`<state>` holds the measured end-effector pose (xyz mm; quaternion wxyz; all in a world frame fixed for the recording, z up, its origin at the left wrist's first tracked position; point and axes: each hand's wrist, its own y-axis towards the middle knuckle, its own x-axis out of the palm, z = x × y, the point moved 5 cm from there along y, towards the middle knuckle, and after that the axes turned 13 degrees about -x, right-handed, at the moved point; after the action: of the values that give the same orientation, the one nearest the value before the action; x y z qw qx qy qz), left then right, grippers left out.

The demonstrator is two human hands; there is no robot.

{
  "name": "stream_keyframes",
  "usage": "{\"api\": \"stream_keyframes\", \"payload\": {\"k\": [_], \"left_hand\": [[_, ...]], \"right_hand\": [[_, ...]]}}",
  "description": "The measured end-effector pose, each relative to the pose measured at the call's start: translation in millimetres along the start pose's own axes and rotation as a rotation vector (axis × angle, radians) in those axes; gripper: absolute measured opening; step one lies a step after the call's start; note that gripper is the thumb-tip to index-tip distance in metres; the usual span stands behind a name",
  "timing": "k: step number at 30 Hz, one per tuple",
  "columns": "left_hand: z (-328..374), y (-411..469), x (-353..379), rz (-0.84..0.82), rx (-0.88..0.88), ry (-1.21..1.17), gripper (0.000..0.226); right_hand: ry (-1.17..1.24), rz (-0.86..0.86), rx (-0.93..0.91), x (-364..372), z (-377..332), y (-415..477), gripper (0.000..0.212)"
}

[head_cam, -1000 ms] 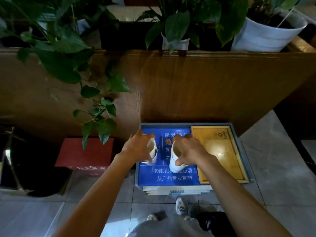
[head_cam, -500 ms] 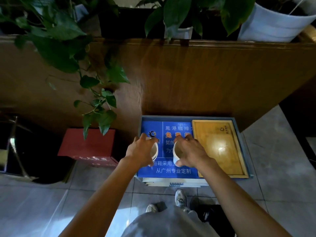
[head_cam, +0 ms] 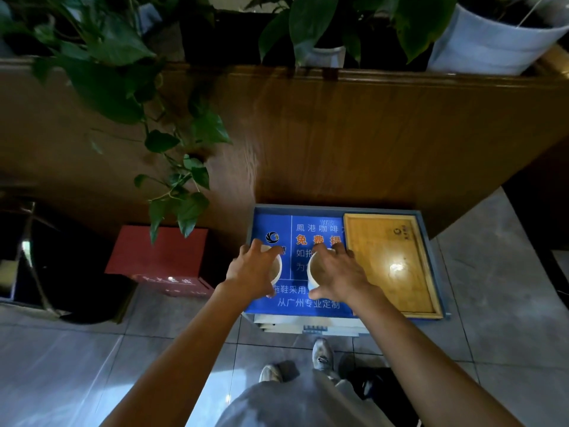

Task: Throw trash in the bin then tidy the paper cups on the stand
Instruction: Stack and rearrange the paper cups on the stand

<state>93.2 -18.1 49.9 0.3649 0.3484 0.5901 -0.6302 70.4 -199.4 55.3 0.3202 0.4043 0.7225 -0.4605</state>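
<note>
Two white paper cups stand upright on the blue-topped stand (head_cam: 308, 305). My left hand (head_cam: 251, 271) is wrapped from above around the left cup (head_cam: 276, 268), covering most of it. My right hand (head_cam: 334, 272) grips the right cup (head_cam: 312, 272) the same way, fingers over its rim. The cups are a short gap apart, over the printed white and orange lettering. A dark bin (head_cam: 61, 266) with a black liner sits on the floor at the far left.
A wooden tray (head_cam: 391, 266) lies on the stand's right half. A red box (head_cam: 160, 257) sits on the floor left of the stand. A wooden partition (head_cam: 338, 140) topped with potted plants rises behind, leaves (head_cam: 181, 192) hanging down. My shoes (head_cam: 321, 354) are on the grey tiles.
Both hands have lowered the cups toward the stand's top and shifted them slightly farther back. The camera has moved closer and tilted down a little.
</note>
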Motion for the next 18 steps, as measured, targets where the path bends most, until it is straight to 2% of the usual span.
{"api": "stream_keyframes", "payload": {"k": [2,4,8,12,18], "left_hand": [[0,0,-1,-0.016,0.002,-0.022,0.109],[0,-1,-3,-0.016,0.001,-0.024,0.111],[4,-4,-2,0.013,0.007,-0.008,0.097],[11,-4,-1,0.052,0.005,-0.053,0.09],[16,0,-1,0.009,-0.014,-0.005,0.093]], "right_hand": [[-0.033,-0.021,-0.016,1,-2,0,0.116],[-0.054,-0.03,-0.038,1,-4,1,0.115],[-0.06,0.012,-0.067,-3,-6,3,0.101],[-0.054,0.077,-0.074,-4,-9,7,0.105],[-0.061,0.082,-0.068,-4,-8,13,0.105]]}}
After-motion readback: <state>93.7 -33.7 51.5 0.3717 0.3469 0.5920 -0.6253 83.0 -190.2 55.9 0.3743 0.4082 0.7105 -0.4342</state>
